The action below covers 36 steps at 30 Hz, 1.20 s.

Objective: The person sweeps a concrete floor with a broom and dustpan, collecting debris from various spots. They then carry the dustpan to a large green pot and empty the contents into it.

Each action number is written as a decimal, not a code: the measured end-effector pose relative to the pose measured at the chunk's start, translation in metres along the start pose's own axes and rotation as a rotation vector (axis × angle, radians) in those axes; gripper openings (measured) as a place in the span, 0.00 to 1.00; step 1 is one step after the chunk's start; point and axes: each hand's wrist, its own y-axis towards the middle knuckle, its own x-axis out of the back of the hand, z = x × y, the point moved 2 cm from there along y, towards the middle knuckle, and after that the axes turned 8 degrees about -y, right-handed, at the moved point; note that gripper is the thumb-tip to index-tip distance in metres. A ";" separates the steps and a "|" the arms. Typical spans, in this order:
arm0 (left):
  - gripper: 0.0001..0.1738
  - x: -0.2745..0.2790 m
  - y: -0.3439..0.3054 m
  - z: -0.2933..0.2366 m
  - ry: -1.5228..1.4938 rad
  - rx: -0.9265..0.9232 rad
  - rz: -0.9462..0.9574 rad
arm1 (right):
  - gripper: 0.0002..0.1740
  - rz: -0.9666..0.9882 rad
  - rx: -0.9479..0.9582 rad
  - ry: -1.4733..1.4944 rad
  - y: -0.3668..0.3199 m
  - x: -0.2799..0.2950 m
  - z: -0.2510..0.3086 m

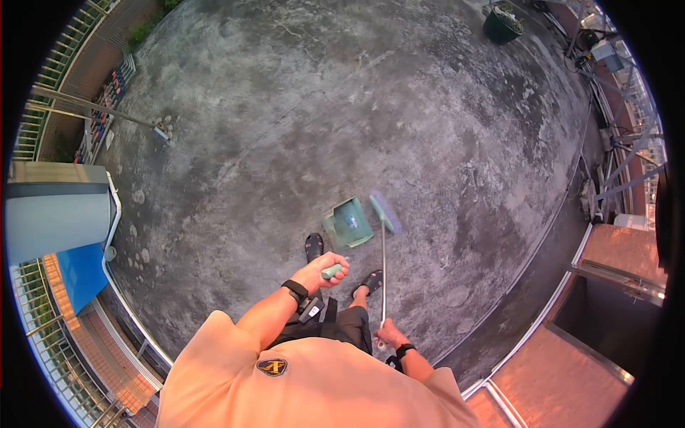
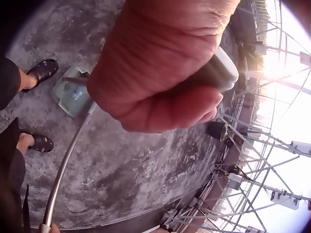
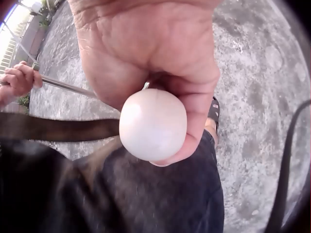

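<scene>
My left hand (image 1: 322,271) curls round the pale green handle end (image 1: 331,271) of a dustpan (image 1: 349,222), whose tray lies on the concrete just beyond my feet. In the left wrist view the same hand (image 2: 160,73) grips that handle (image 2: 224,70). Low by my right thigh, my right hand (image 1: 389,334) holds the metal pole (image 1: 384,278) of a broom. The broom's bristle head (image 1: 386,212) is at the right of the dustpan, a small gap between them. The right wrist view has the pole's rounded white end cap (image 3: 153,124) under my right hand (image 3: 150,43).
Stained concrete floor (image 1: 285,128) surrounds my shod feet. A dark green planter (image 1: 502,26) stands far right, near metal framework. Another long-handled tool (image 1: 163,133) leans at the left railing. A dark rectangular opening (image 1: 606,321) is at the right, past a low ledge.
</scene>
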 end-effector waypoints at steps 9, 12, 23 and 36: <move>0.08 0.003 0.017 -0.012 0.006 0.096 0.052 | 0.10 -0.094 0.084 0.452 -0.102 0.024 0.022; 0.07 0.007 0.022 -0.016 -0.003 0.106 0.109 | 0.09 -0.202 0.095 0.485 -0.087 0.059 0.023; 0.10 0.017 0.006 -0.019 0.002 0.117 0.096 | 0.06 -0.332 0.025 0.536 0.047 0.112 0.076; 0.08 0.009 0.020 -0.040 -0.086 0.185 0.192 | 0.05 -0.075 0.065 0.430 -0.088 -0.023 0.048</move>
